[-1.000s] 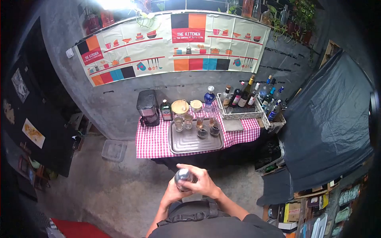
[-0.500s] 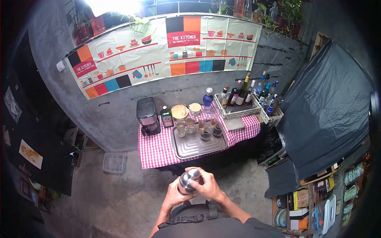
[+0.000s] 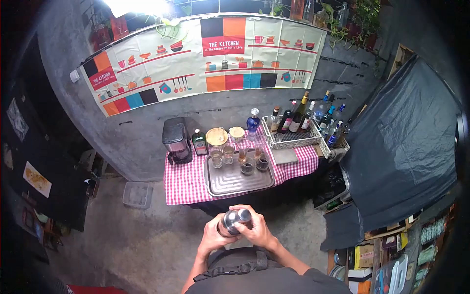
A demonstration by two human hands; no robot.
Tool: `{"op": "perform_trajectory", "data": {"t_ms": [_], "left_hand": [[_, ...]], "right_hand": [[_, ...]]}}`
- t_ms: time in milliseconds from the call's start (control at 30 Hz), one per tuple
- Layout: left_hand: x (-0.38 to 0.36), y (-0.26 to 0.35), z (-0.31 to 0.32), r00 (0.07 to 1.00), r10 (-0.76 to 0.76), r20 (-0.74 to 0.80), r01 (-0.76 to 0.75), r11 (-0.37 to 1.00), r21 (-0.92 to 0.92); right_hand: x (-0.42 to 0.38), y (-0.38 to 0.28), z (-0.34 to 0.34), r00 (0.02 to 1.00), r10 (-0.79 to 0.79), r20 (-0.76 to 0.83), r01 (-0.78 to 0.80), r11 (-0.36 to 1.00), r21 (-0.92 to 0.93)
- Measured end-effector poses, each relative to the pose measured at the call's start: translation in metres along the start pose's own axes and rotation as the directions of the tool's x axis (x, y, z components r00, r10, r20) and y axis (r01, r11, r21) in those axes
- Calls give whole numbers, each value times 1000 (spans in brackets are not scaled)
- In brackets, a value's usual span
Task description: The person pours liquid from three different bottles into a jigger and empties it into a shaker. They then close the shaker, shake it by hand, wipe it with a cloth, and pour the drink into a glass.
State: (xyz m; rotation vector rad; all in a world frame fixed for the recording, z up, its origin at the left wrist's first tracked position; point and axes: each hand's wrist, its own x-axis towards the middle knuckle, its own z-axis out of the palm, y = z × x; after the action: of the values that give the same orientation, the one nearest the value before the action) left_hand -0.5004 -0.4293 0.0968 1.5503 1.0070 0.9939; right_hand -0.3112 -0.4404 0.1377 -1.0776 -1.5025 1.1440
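Observation:
A shiny metal cocktail shaker (image 3: pixel 229 223) is held in front of my body, below the table's front edge. My left hand (image 3: pixel 214 236) wraps round its body from the left side. My right hand (image 3: pixel 258 231) closes over the shaker's upper part and cap from the right, with the thumb laid across the metal. Beyond my hands, a metal tray (image 3: pixel 237 185) lies on the table and carries several glasses. Two of them, a front glass (image 3: pixel 247 167) and the one beside it, hold dark liquid.
The table has a red-checked cloth (image 3: pixel 183 191). On it stand a coffee maker (image 3: pixel 176 139), a green bottle (image 3: pixel 199 143), a blue decanter (image 3: pixel 252 122), a folded grey cloth (image 3: pixel 285 156) and a wire basket (image 3: pixel 293 142) of bottles. A plastic bin (image 3: pixel 137 195) sits on the floor.
Both hands keep their hold on the shaker, which is tilted slightly more to the right. The view has shifted a little, and something red now shows at the lower left edge.

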Motion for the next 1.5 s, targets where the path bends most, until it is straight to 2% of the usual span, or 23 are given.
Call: {"op": "perform_trajectory", "data": {"t_ms": [33,100,133,233,300,400,467,533,633,767,900,967,1000,1033,1100,1133,1200,1267,1367,1400,1433,1467,1500], "left_hand": [[2,-1,4,1000,-4,-13,4,1000,0],[7,-6,13,997,68,-44,-69,997,-28],[10,-3,20,998,55,-39,-57,997,-51],[11,-9,39,985,-141,100,160,962,-222],[15,12,54,995,-96,2,92,949,-300],[20,5,50,998,-6,-59,0,994,-106],[19,3,50,998,21,-63,-26,996,-89],[19,-4,58,994,65,-88,-79,984,-159],[11,-6,63,995,-95,-1,94,984,-152],[18,11,59,997,-79,-6,76,982,-173],[17,9,40,999,20,-29,-21,1000,-23],[15,9,45,999,-1,-36,-4,992,-123],[14,8,46,999,-20,-38,11,975,-220],[17,4,42,986,163,31,-159,981,-113],[6,-7,45,996,-73,52,84,964,-251],[4,-6,42,976,-200,91,213,961,-177],[10,1,37,996,-80,33,83,989,-119],[9,2,26,1000,-22,-17,22,1000,-11],[5,1,23,997,57,-58,-62,994,-90],[5,-3,24,999,-34,-5,32,983,-182],[4,-5,27,1000,12,-12,-14,978,-208],[2,-5,29,996,-86,23,89,967,-240],[0,-4,29,982,-181,60,190,945,-267]], "right_hand": [[0,-2,-5,1000,1,13,-1,1000,2],[0,-5,-17,943,-326,72,326,945,10],[2,-4,-22,920,-369,134,374,927,-18],[14,-7,-38,921,-324,218,353,929,-112],[20,-15,-50,984,-30,175,46,995,-85],[13,12,-58,998,14,63,-17,998,56],[3,14,-63,994,-86,69,78,990,121],[0,12,-65,953,-248,174,249,968,17],[7,-6,-66,876,-362,320,430,886,-176],[15,-13,-66,985,54,162,-45,997,-58],[8,15,-60,993,-54,102,45,995,92],[2,6,-53,938,-316,140,309,948,73],[3,-1,-54,920,-313,237,317,948,22],[10,-5,-54,856,-415,307,471,871,-138],[14,-1,-47,874,-388,292,450,873,-186],[13,-4,-45,938,-245,245,286,946,-150],[13,-3,-45,979,38,199,-35,999,-17],[8,11,-42,985,-27,173,17,998,59],[3,11,-39,948,-234,215,213,970,116],[9,6,-39,905,-327,272,341,940,-4],[14,2,-39,849,-405,340,465,878,-117],[15,-2,-35,851,-400,340,461,879,-119],[17,-7,-30,918,-273,286,315,942,-112]]}}
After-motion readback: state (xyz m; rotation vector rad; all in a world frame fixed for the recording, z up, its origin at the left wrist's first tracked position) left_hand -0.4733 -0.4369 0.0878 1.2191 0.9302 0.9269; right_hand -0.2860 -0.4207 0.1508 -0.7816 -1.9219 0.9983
